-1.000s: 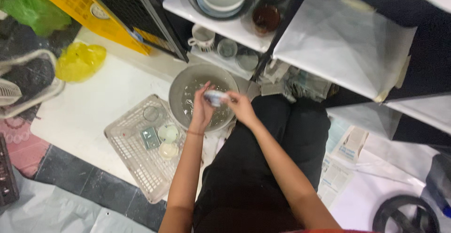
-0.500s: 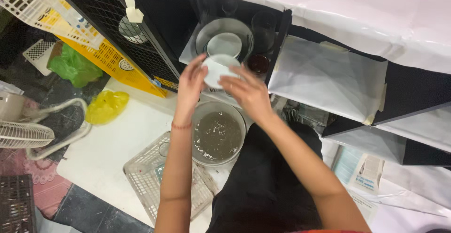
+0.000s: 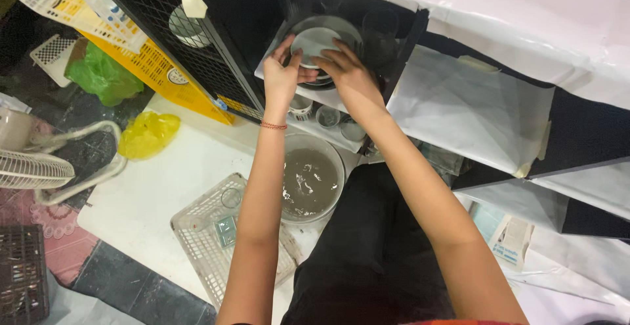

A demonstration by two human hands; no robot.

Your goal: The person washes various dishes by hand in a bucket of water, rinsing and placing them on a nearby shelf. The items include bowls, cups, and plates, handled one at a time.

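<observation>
Both my hands hold a small white bowl (image 3: 316,41) over a stack of dishes (image 3: 348,33) on a shelf (image 3: 269,70). My left hand (image 3: 283,72) grips the bowl's left rim, a red thread around its wrist. My right hand (image 3: 346,69) covers the bowl's right and lower edge. Below my arms stands a metal basin (image 3: 312,181) of murky grey water on the white floor board. A clear plastic crate (image 3: 210,233) with a few small items lies to the basin's left.
Small cups (image 3: 328,116) sit on a lower shelf level. A black mesh panel (image 3: 197,56) and yellow crate (image 3: 157,69) lean at left. Green bag (image 3: 102,76), yellow bag (image 3: 147,133), white fan (image 3: 39,167) lie on the floor. Plastic-covered shelves (image 3: 479,108) stand right.
My hands lifted the white bowl from above the basin up to the shelf and now set it onto the stacked dishes. The view tilted up toward the shelf.
</observation>
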